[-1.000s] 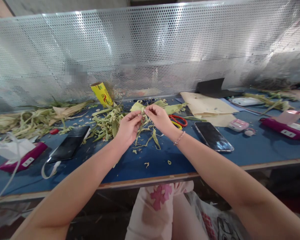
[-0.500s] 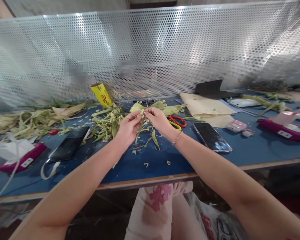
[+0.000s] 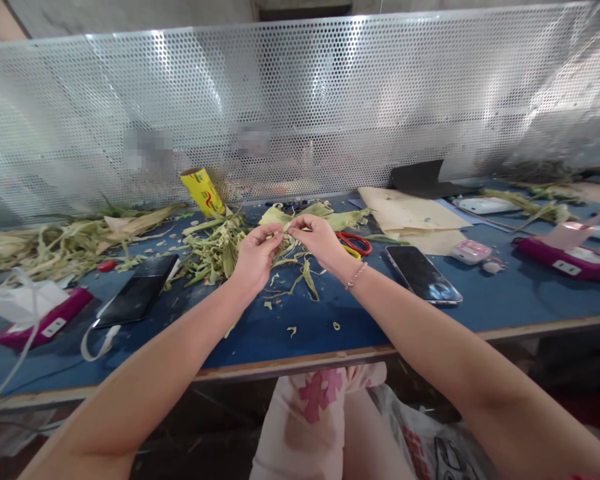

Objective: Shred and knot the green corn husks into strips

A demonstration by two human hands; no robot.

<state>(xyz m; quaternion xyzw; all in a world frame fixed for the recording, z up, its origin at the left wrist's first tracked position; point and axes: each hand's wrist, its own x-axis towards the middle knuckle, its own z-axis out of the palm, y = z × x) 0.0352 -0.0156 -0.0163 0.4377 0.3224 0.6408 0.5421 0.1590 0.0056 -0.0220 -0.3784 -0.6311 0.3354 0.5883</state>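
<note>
A person seated at a blue table (image 3: pixel 505 307) works a bundle of pale green husk strips (image 3: pixel 304 272), held up just above the table's middle. The left hand (image 3: pixel 254 257) and the right hand (image 3: pixel 321 241) meet fingertip to fingertip, each pinched shut on the top of the strips, whose loose ends trail down to the tabletop at the hands' six o'clock. A thin bracelet (image 3: pixel 356 276) sits on the right wrist.

At ten o'clock from the hands lies a heap of cut green husks (image 3: pixel 214 250), and beyond it a yellow roll (image 3: pixel 203 191) leans against the perforated metal screen (image 3: pixel 300 100) that runs along the table's far edge. Red-handled scissors (image 3: pixel 356 243) lie just beside the right hand at three o'clock, with a dark phone (image 3: pixel 423 273) face up a little farther out the same way. At eight o'clock rest a second dark phone (image 3: pixel 136 292) and, well apart, a pink box (image 3: pixel 43 321). Longer husks (image 3: pixel 55 243) pile up toward nine o'clock. Small clippings (image 3: pixel 293 329) dot the table near its front edge.
</note>
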